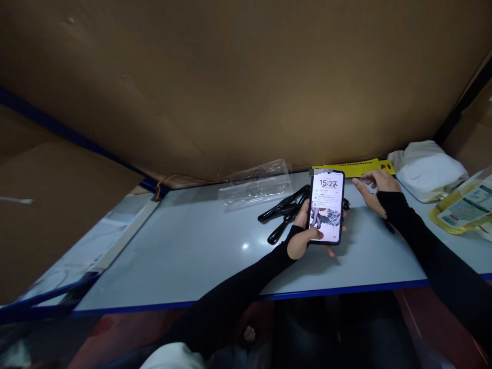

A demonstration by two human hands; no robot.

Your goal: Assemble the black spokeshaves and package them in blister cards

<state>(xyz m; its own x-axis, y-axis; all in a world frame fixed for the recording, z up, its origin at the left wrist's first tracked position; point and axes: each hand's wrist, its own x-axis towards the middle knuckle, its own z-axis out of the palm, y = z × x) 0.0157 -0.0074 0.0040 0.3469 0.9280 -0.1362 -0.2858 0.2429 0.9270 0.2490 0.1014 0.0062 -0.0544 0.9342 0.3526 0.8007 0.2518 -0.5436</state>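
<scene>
My left hand (pixel 303 236) grips a smartphone (pixel 326 207) above the table, its thumb lying over the lower part of the lit screen, which reads 15:27. To the right of the phone is my right hand (pixel 376 188), holding nothing, with thumb and fingers apart. Beneath and to the left of the phone lies a black tool with two long handles (pixel 284 209); the phone hides its right part, so its exact kind does not show. Behind the phone, a yellow card (pixel 355 168) with dark print lies along the back of the table.
A clear plastic blister pack (pixel 257 185) lies toward the back. On the right are a white cloth bundle (pixel 430 169) and a bottle of yellow liquid (pixel 465 207). Brown board walls (pixel 230 92) enclose the grey table (pixel 172 251), which has a blue front edge.
</scene>
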